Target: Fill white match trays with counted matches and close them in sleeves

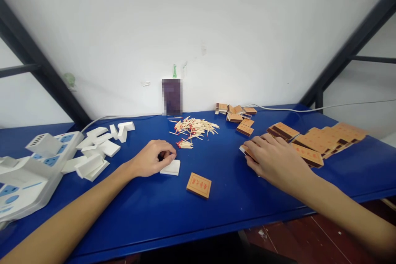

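My left hand (154, 158) is closed, thumb and fingers curled together at the top edge of a white matchbox tray (170, 168) lying on the table. My palm and fingers hide part of that tray. On the right, my right hand (274, 157) is wrapped over a matchbox (249, 152), whose white end sticks out past the fingertips; most of it is covered. Between the hands and closer to me lies an orange-brown matchbox (199, 185) with red characters. Beyond my left hand is a small bunch of matches (185, 144) with red heads.
A larger match pile (196, 127) lies farther back. Several matchboxes (237, 116) sit by the wall, and overlapping rows of matchbox sleeves (321, 140) are at right. White trays (93, 156) and a power strip (37, 177) occupy the left. The blue table's front edge (198, 235) runs below.
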`<move>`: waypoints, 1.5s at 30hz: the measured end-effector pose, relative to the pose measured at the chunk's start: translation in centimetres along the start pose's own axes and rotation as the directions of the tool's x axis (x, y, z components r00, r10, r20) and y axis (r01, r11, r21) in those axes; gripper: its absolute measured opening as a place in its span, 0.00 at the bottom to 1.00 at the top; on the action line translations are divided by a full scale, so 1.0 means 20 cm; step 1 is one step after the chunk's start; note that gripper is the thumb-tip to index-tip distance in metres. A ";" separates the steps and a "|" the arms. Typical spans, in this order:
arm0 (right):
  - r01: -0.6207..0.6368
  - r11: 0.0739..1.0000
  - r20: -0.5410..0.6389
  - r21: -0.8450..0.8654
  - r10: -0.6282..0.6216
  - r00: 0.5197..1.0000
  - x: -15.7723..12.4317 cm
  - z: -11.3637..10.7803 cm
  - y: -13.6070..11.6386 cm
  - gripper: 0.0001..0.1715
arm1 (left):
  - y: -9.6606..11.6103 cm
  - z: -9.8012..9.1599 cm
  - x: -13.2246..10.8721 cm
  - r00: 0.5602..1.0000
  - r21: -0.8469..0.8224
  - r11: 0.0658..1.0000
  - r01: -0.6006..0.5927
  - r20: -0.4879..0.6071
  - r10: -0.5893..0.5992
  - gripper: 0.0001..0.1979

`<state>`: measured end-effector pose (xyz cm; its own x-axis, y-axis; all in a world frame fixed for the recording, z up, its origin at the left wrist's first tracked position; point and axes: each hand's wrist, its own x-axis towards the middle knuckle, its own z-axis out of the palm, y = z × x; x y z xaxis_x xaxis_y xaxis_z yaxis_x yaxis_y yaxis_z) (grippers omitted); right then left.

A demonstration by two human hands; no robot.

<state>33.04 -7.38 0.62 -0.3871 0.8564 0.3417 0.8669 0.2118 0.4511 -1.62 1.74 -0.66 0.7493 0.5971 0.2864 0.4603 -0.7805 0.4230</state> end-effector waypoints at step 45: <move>0.306 0.568 -0.354 0.764 -0.027 0.935 0.51 0.18 -0.50 0.09 | 0.07 0.04 0.02 0.999 0.274 0.962 -0.007 -0.034 0.017 0.10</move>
<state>21.50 0.95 -3.29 -0.4967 0.6281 0.5990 0.6142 0.7420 -0.2688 -0.29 0.73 -0.61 0.7406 0.5896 0.3223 0.5678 -0.8056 0.1690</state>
